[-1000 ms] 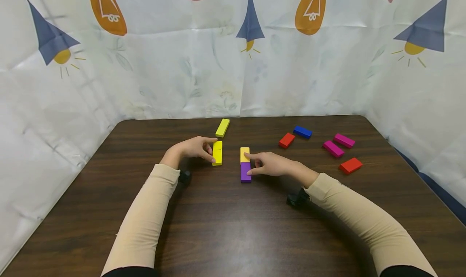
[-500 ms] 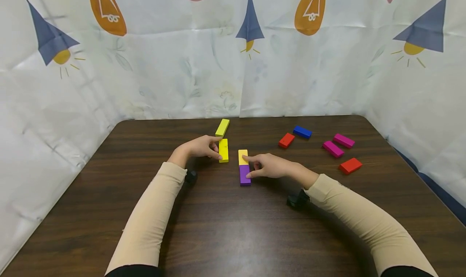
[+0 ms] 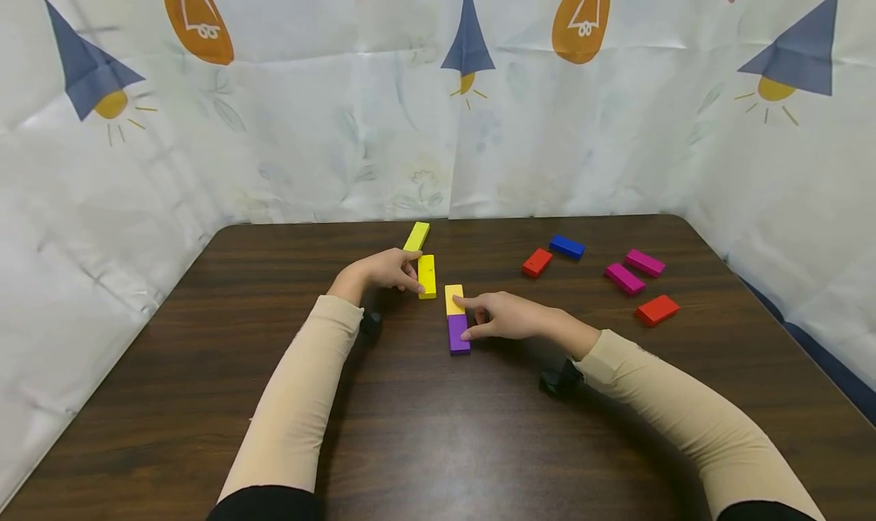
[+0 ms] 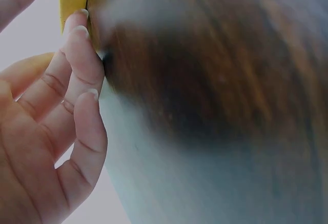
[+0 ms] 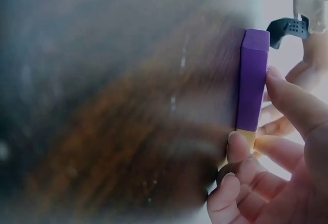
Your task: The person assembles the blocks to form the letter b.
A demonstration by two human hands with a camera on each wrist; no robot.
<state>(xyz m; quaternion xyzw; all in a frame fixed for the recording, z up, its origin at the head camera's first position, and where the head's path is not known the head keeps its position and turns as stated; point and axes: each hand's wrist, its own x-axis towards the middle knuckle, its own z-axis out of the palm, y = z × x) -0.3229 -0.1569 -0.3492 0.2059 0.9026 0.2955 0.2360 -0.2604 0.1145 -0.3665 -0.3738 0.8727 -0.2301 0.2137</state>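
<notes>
Head view: left grip [image 3: 385,271], pinching yellow block [image 3: 427,276], has moved right; loose right grip [image 3: 505,316] touches purple block [image 3: 458,332].

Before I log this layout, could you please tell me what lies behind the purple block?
An orange-yellow block meets its far end; the right hand covers part of that block's right side.

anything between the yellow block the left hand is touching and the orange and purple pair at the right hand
Nothing visible: only tabletop shows in the narrow gap from the yellow block to the orange block and purple block. The other yellow block lies farther back, out of that gap.
</notes>
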